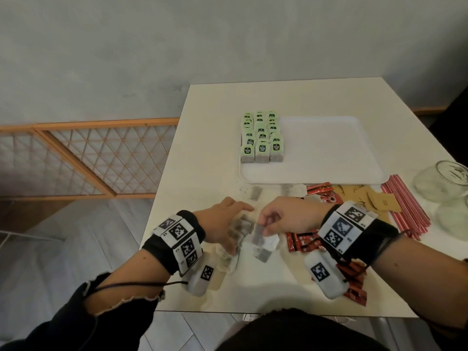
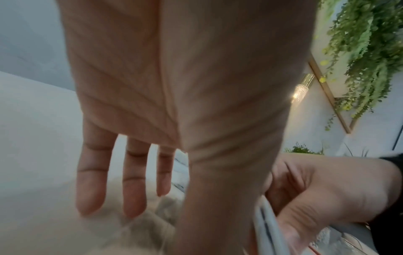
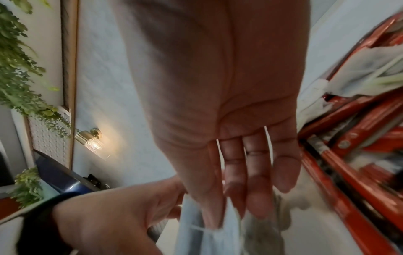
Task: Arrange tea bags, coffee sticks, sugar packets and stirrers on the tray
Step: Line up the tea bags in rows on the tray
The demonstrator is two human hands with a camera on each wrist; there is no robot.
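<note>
A white tray (image 1: 329, 158) lies mid-table, with three rows of green-tagged tea bags (image 1: 262, 139) along its left side. Near the front edge, loose tea bags (image 1: 260, 252) lie in a heap. My left hand (image 1: 231, 225) holds a small stack of tea bags (image 2: 150, 217) between thumb and straight fingers. My right hand (image 1: 269, 222) pinches a white tea bag (image 3: 196, 229) just beside the left. Red coffee sticks (image 1: 302, 243) lie under my right wrist. Brown sugar packets (image 1: 372, 198) and red stirrers (image 1: 405, 206) lie further right.
A clear glass jar (image 1: 445, 183) lies on its side at the table's right edge. More red coffee sticks (image 1: 319, 190) sit just in front of the tray. An orange lattice screen (image 1: 101, 158) stands on the floor left of the table.
</note>
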